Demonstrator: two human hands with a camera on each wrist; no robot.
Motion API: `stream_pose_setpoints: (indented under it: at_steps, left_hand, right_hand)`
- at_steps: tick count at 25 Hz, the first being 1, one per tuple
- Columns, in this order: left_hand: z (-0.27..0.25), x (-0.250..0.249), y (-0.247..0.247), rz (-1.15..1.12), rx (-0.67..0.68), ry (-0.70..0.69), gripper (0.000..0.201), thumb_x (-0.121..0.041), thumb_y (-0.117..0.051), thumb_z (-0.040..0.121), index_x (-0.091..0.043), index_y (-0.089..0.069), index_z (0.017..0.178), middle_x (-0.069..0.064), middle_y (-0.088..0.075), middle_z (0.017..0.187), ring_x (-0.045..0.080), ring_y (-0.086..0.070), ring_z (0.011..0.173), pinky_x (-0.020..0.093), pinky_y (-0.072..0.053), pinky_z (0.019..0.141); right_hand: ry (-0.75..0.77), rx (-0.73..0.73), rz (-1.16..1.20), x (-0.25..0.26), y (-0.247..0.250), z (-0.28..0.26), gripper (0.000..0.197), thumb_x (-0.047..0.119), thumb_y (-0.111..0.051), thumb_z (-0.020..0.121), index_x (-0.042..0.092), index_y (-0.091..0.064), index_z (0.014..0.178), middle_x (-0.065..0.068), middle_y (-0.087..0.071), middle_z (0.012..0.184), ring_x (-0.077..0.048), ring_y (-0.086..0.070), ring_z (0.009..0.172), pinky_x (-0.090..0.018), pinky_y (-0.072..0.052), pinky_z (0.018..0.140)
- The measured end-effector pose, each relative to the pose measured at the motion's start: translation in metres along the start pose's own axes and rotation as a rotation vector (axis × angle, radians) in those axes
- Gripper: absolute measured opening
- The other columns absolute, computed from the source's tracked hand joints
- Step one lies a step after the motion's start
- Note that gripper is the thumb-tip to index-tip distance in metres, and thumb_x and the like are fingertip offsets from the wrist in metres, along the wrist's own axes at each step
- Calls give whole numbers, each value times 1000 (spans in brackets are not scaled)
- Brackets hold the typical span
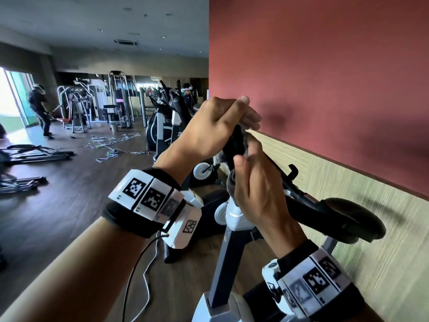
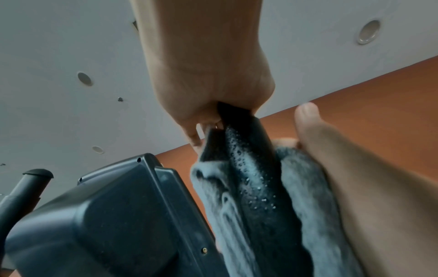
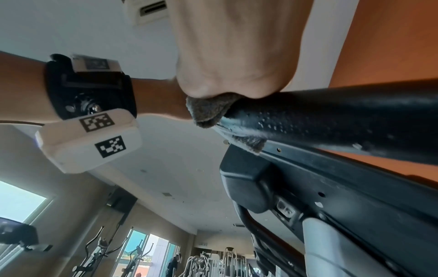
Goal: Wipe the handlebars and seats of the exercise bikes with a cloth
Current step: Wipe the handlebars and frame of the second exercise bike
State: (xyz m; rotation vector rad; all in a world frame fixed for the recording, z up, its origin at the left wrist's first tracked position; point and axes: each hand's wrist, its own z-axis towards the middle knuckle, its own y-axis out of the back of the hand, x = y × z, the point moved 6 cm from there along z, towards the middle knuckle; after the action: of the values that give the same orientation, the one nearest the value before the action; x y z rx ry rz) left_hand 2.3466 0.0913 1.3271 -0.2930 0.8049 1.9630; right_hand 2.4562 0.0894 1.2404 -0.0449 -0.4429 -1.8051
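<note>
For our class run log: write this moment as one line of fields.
stage: wiping handlebar | left hand: grips handlebar top | right hand: wraps cloth round handlebar | seat: untouched

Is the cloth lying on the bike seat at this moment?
No. The grey cloth is wrapped around the handlebar grip under the right hand, while the seat sits bare behind it.

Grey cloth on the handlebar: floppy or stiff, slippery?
Likely floppy: the grey cloth folds around the handlebar under the right hand. Probably grippy, given its fuzzy nap. Droplets on the bar suggest it may be damp.
</note>
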Motion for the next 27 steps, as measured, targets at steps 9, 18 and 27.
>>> stream_pose_setpoints:
  at_steps: [9, 18, 27]
  left_hand:
    - [-1, -1, -2, -15, -19, 22, 47, -25, -37, 111, -4, -78, 103, 3, -79, 91, 14, -75, 92, 22, -52, 85]
    - [0, 1, -1, -44, 21, 44, 47, -27, -37, 110, -2, -77, 108, 6, -79, 96, 15, -74, 98, 30, -55, 95]
    - [-2, 0, -1, -3, -16, 19, 47, -31, -37, 109, -4, -77, 108, 3, -79, 94, 15, -74, 93, 34, -56, 93]
  right_hand:
    - [-26, 27, -23, 2, -2, 8, 66, 49, -19, 109, 0, -45, 145, -15, -71, 111, -28, -70, 92, -28, -48, 70]
    - [-62, 9, -6, 9, -7, 26, 64, 48, -23, 106, 2, -42, 147, -13, -70, 115, -26, -67, 91, -23, -40, 66]
    - [-68, 25, -42, 2, 2, 11, 58, 46, -25, 107, 2, -52, 133, -8, -69, 97, -19, -62, 83, -22, -34, 63]
